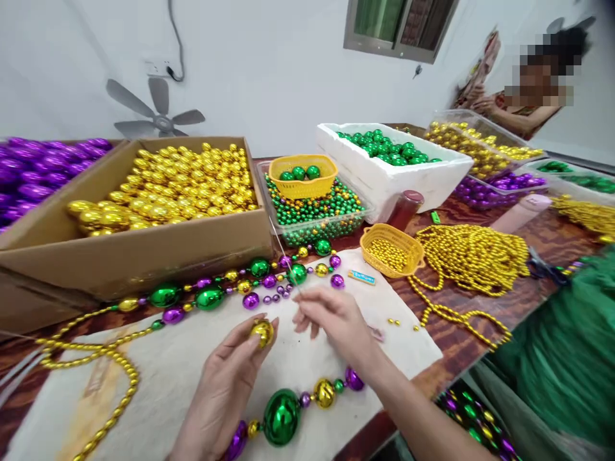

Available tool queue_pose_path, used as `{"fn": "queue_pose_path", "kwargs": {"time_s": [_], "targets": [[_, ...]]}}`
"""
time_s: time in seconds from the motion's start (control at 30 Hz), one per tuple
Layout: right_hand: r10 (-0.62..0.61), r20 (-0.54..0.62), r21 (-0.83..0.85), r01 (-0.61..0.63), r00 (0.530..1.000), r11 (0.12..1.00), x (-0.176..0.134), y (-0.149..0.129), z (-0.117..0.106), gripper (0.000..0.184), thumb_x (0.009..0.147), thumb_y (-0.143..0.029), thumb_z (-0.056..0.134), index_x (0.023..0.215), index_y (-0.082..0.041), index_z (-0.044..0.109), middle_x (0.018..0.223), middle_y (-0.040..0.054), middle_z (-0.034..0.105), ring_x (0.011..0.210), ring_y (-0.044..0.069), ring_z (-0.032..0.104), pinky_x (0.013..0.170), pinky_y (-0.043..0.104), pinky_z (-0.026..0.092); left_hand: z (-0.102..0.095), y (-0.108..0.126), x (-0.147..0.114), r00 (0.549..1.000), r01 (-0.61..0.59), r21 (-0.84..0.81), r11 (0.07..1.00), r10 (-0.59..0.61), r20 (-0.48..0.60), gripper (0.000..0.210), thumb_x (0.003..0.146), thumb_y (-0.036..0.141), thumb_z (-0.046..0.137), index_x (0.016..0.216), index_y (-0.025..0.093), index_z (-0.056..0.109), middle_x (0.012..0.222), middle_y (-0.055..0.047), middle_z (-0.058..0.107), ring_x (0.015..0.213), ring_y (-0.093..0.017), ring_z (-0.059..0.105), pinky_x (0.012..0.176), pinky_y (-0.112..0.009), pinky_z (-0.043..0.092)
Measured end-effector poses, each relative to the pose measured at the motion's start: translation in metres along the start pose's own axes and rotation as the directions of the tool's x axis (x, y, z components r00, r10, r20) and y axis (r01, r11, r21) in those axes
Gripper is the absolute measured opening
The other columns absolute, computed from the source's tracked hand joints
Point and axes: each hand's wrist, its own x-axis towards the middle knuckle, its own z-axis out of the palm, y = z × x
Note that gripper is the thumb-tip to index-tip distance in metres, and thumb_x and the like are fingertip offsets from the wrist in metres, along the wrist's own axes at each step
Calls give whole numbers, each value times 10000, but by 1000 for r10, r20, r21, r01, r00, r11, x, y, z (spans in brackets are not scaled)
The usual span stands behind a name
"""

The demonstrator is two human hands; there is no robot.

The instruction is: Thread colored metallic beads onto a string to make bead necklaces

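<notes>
My left hand [229,372] holds a shiny gold bead [262,333] between thumb and fingers, above the white cloth [182,403]. Just right of it, my right hand [331,320] is closed in a pinch on a thin pale string [284,256], which slants up and left from the fingertips. Below both hands lies a strand with a large green bead [282,417], a gold one [324,393] and purple ones; my left wrist hides part of it. Behind the hands, a beaded strand [210,297] and several loose purple beads [250,301] rest on the cloth.
A cardboard box of gold beads [269,240] stands back left. Behind are a clear tub [327,234], a yellow basket [305,187] and a white foam box [418,186]. At right lie a small basket [408,267] and coiled gold bead strands [473,259]. Another person [519,112] is back right.
</notes>
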Motion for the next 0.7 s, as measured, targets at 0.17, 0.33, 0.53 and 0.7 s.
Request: {"fn": "queue_pose_path", "kwargs": {"time_s": [0.17, 0.33, 0.53, 0.7], "targets": [[95, -66, -99, -101, 993, 990, -49, 47, 17, 202, 946, -286, 524, 1011, -176, 682, 778, 44, 699, 650, 138, 679, 469, 166, 460, -6, -11, 9, 992, -104, 136, 985, 93, 81, 442, 801, 237, 726, 1231, 214, 627, 1168, -77, 698, 1107, -209, 631, 1037, -299, 439], [69, -72, -146, -79, 995, 986, -69, 70, 20, 276, 951, -369, 511, 988, -156, 682, 729, 62, 688, 571, 139, 670, 444, 164, 454, 6, 2, 9, 993, -83, -44, 996, 86, 80, 352, 841, 226, 683, 1189, 190, 641, 1200, -87, 671, 1151, -232, 605, 1059, -342, 431], [-72, -39, -251, 59, 997, 966, -70, 86, 12, 305, 966, -378, 466, 965, -165, 684, 614, 31, 654, 453, 112, 605, 465, 174, 471, 18, 25, 21, 998, 66, -357, 932, -58, 32, 134, 867, 217, 645, 967, 132, 673, 1032, -97, 697, 991, -252, 674, 963, -417, 526], [-79, -54, -356, 55, 995, 933, -74, 89, 12, 312, 952, -387, 482, 920, -171, 706, 528, 18, 638, 390, 113, 587, 408, 162, 448, 22, 33, 30, 992, 79, -444, 893, -114, -53, 91, 872, 204, 637, 914, 125, 652, 951, -89, 697, 879, -216, 696, 865, -381, 586]]}}
